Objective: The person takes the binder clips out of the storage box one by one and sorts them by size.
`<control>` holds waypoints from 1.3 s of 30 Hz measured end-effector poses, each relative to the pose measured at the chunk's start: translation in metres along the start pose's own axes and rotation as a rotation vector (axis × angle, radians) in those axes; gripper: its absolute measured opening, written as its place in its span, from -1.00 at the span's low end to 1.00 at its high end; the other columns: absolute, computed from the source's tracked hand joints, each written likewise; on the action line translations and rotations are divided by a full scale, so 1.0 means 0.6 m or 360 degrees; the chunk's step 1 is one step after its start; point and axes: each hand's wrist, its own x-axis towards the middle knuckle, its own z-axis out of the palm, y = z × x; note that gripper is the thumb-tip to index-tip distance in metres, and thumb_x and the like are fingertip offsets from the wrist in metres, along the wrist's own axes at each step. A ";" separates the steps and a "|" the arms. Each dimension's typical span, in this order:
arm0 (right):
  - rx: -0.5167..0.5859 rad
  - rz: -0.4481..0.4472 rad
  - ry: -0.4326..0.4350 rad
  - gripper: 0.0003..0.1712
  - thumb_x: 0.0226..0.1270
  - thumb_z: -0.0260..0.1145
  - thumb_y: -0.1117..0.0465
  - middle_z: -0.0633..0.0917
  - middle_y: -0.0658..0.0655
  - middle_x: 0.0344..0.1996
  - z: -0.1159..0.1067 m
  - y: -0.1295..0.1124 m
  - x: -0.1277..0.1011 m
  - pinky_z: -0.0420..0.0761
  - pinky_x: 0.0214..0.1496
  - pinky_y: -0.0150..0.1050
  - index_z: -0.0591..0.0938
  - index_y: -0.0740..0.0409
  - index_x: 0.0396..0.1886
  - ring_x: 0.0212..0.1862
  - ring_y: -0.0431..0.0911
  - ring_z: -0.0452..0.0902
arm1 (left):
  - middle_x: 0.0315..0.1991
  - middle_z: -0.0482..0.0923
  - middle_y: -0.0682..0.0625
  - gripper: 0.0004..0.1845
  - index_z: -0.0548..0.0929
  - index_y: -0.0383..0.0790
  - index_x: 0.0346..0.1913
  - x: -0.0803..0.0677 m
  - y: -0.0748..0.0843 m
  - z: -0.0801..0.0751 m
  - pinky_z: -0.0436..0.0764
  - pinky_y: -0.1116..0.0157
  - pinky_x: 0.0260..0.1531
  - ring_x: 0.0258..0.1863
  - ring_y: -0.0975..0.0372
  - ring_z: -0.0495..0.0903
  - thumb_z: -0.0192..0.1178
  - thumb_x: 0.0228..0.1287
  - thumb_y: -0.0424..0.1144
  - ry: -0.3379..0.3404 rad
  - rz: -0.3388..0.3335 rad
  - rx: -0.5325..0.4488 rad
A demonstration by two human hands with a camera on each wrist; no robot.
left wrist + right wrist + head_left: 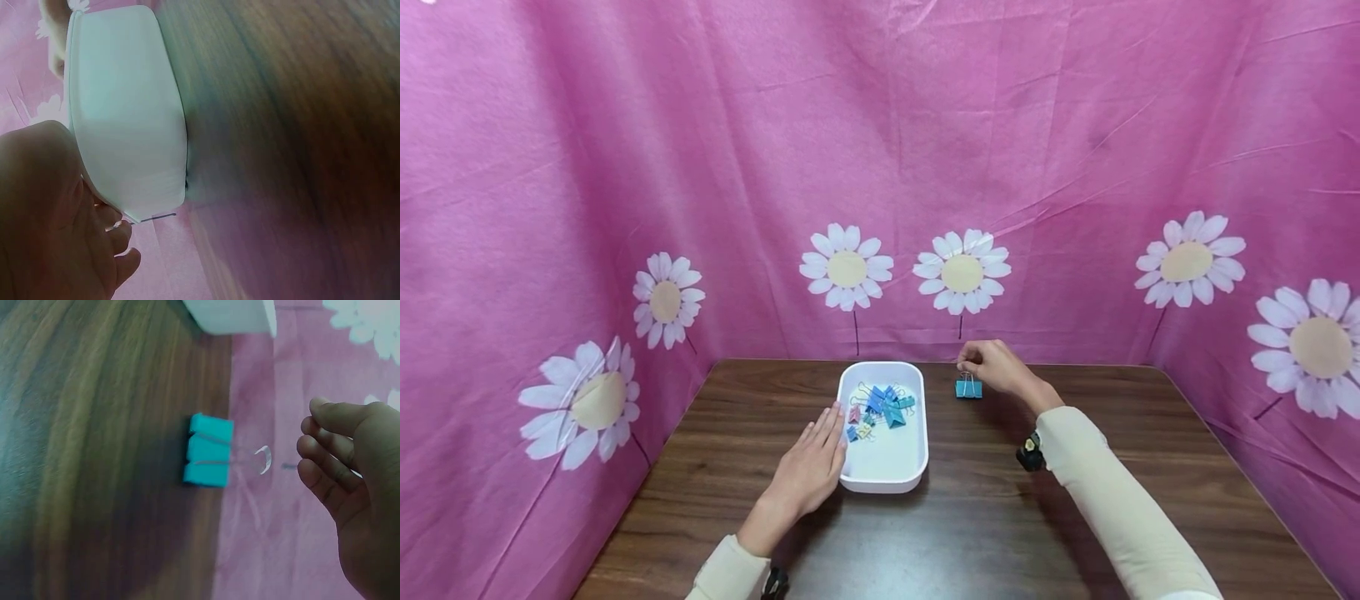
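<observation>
The left hand (808, 473) lies flat, fingers straight, against the left wall of a white tray (917, 450) on the counter (1075, 533). The tray holds a heap of blue, pink and yellow binder clips (880, 407). Beyond, the right hand (996, 367), fingers loosely curled and released, hovers just above a teal binder clip (968, 387) standing near the tray's right.

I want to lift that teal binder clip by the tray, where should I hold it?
Pinch the wire handles of the teal binder clip, coming from above with the right hand. The clip stands on its flat body on the table, handles upright, just under those fingers.
</observation>
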 end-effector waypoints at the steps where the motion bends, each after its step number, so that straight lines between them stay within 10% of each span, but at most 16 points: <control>1: -0.0007 -0.0020 -0.0015 -0.94 0.44 0.46 0.27 0.80 0.07 -0.40 -0.001 -0.006 0.005 0.65 -0.25 -0.27 0.79 0.09 -0.29 -0.37 -0.23 0.60 | 0.73 0.08 -0.17 -0.38 0.23 -0.38 0.65 0.000 -0.001 0.000 0.24 -0.03 0.68 0.71 -0.03 0.13 -0.17 0.75 -0.09 -0.0003 -0.0001 -0.0003; 20: -0.0174 -0.0360 -0.0369 -0.89 0.53 0.41 0.19 0.84 0.00 -0.28 -0.020 -0.139 0.083 0.74 -0.15 -0.21 0.84 0.08 -0.16 -0.28 -0.24 0.67 | 0.73 0.06 -0.19 -0.38 0.19 -0.38 0.66 0.002 -0.006 -0.001 0.23 -0.05 0.68 0.71 -0.05 0.12 -0.16 0.76 -0.11 -0.0007 0.0010 -0.0023; 39: -0.0354 -0.0405 -0.0701 -0.80 0.49 0.44 0.20 0.87 0.09 -0.13 0.059 -0.218 0.146 0.82 0.10 -0.19 0.82 0.19 -0.01 -0.05 -0.06 0.82 | 0.74 0.05 -0.17 -0.38 0.18 -0.36 0.67 0.002 -0.005 0.003 0.22 -0.03 0.69 0.72 -0.03 0.10 -0.18 0.75 -0.10 -0.0016 -0.0002 -0.0039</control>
